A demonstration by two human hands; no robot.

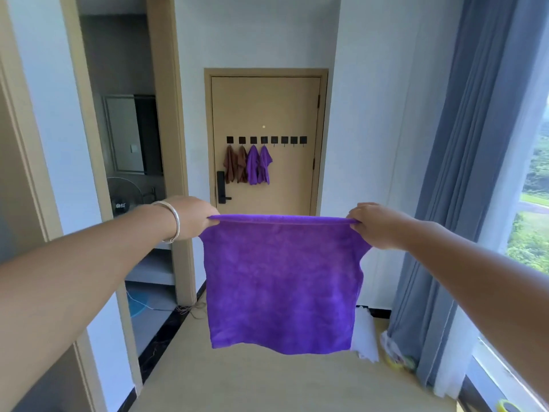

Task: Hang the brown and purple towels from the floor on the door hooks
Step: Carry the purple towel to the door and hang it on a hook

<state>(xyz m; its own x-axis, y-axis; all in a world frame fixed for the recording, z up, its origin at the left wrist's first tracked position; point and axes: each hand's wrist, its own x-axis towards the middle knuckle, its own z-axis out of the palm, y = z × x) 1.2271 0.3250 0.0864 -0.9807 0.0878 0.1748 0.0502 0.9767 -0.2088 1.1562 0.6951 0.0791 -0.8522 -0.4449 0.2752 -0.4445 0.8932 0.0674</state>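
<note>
Nearest the viewer, both arms reached forward, and a purple towel (282, 281) hung between them as a flat, square sheet. The left hand (190, 217), a silver bangle (173, 224) on its wrist, pinched the top left corner; the right hand (375, 224) pinched the top right corner, so that the upper hem ran taut and level from one to the other while the lower edge hung free above the beige floor (267, 382). The cloth appeared light, soft and limp, not slippery or fragile; a hold at a corner or along the hem seemed best, bunched for a hook. Farther off, the closed door (267, 108) carried a row of black hooks (294, 140). Two brown towels (235, 168) and two purple towels (258, 169) hung from the four on the left; the four on the right stood bare, well apart from the held towel.
</note>
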